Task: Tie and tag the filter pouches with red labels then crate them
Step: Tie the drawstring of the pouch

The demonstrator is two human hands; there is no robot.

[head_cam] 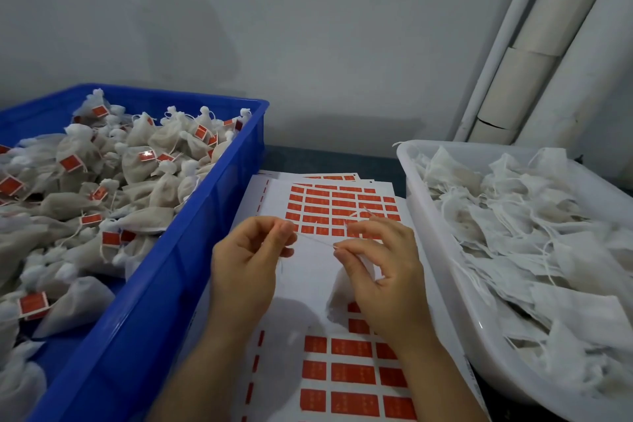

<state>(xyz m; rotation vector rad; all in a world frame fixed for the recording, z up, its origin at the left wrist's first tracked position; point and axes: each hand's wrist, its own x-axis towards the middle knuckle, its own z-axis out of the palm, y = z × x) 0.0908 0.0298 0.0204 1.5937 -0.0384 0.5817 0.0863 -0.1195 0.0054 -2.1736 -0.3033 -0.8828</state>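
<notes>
You pinch a thin white string [315, 240] between both hands, and it runs taut from one to the other. Your left hand [245, 260] has its fingertips closed on the left end, the other fingers curled in. Your right hand [383, 264] nips the right end between thumb and forefinger, with the remaining fingers loosely bent.

Under your right palm is the filter pouch [339, 298]. It is made of thin, slightly see-through white fabric, rumpled and soft-edged, and your hand partly hides it. Whether it hangs from the string or lies on the paper cannot be told.

Both hands are over a white label sheet [308, 271] printed with rows of red labels [351, 372]. More such sheets are fanned out further back.

To your left stands the blue crate [191, 233]. It is heaped with tagged pouches [137, 151], plump off-white bundles gathered at the neck, each with a small red tag on its string.

To your right is a white tub [442, 250] full of untied pouches [513, 216], flat, crumpled and pale, with loose strings trailing among them.

Behind the tub, pale pipes [534, 44] lean against the grey wall.
</notes>
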